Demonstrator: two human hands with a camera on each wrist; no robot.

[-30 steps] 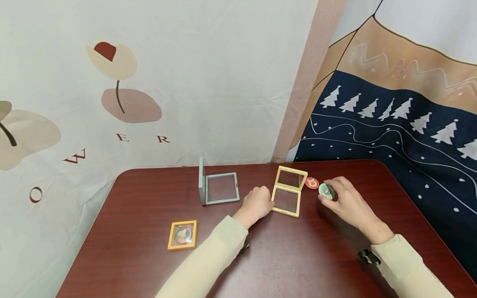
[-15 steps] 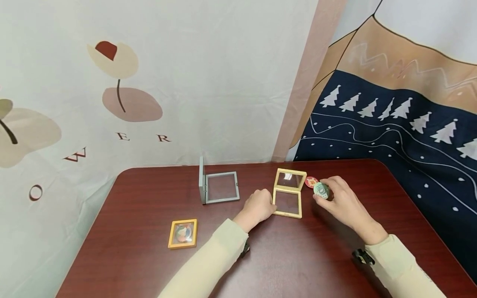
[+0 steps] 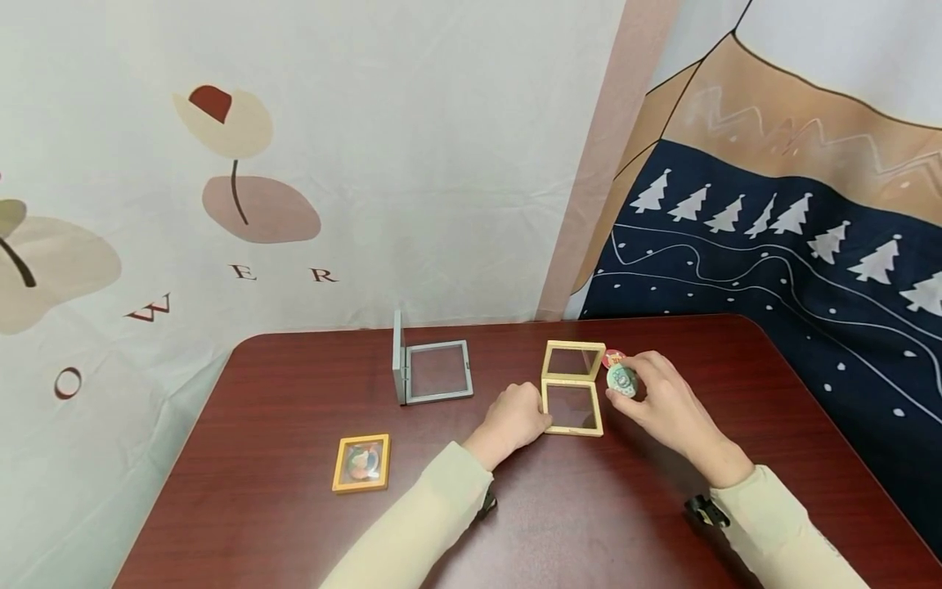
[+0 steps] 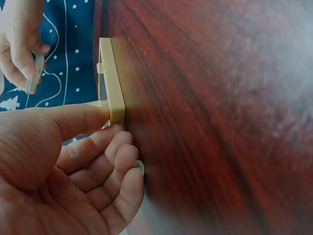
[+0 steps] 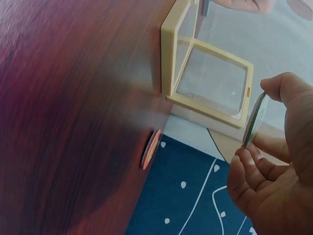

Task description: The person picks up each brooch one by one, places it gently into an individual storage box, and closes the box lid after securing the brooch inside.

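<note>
A pale yellow hinged display frame (image 3: 572, 379) with clear film panes stands opened on the table, its far half tilted up. My left hand (image 3: 511, 417) grips its near left corner; in the left wrist view the thumb lies on the frame's rim (image 4: 115, 85) and the other fingers curl beside it. Just right of the frame, my right hand (image 3: 670, 413) pinches a round green badge (image 3: 621, 380) by its edges, above the table. The right wrist view shows that badge (image 5: 255, 121) edge-on between thumb and fingers. Behind it lies a round red badge (image 3: 612, 358), partly covered in the head view.
A grey hinged frame (image 3: 439, 400) stands opened to the left, one half upright. Nearer the front left lies a closed orange frame (image 3: 361, 489) with a round badge inside. Printed cloth (image 3: 441, 164) hangs behind the dark red table (image 3: 280, 393).
My right hand has carried the green badge left, toward the yellow frame. With my left hand on it, the yellow frame has turned a little and shifted slightly nearer.
</note>
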